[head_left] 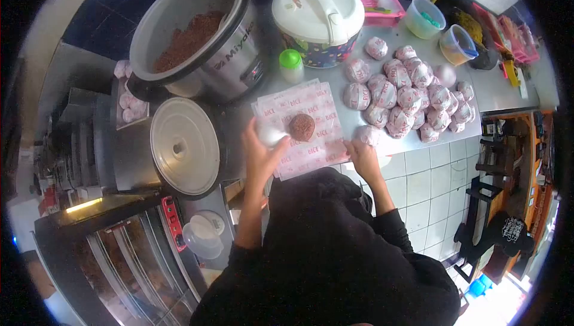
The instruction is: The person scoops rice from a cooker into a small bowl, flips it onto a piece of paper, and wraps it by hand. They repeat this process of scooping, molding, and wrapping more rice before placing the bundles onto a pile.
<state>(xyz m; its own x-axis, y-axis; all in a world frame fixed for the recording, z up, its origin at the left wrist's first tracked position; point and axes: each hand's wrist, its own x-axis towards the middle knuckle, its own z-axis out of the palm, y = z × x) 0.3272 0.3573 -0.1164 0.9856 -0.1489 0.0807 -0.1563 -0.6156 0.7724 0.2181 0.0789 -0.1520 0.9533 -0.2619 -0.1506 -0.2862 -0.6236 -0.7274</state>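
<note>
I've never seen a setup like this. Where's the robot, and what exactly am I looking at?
There is no robot here: these are a person's two bare hands, seen from a camera worn on the head, looking forward and down. It is the only picture.

On the metal counter lies a stack of printed paper sheets with a brown round lump on top. The left hand holds a blurred white rounded thing. The right hand is at the paper's right edge; whether its fingers grip it, I cannot tell.

To the right are many paper-wrapped bundles; behind the paper, a green-topped container; to the left, a big open cooker with brown food inside.
</note>
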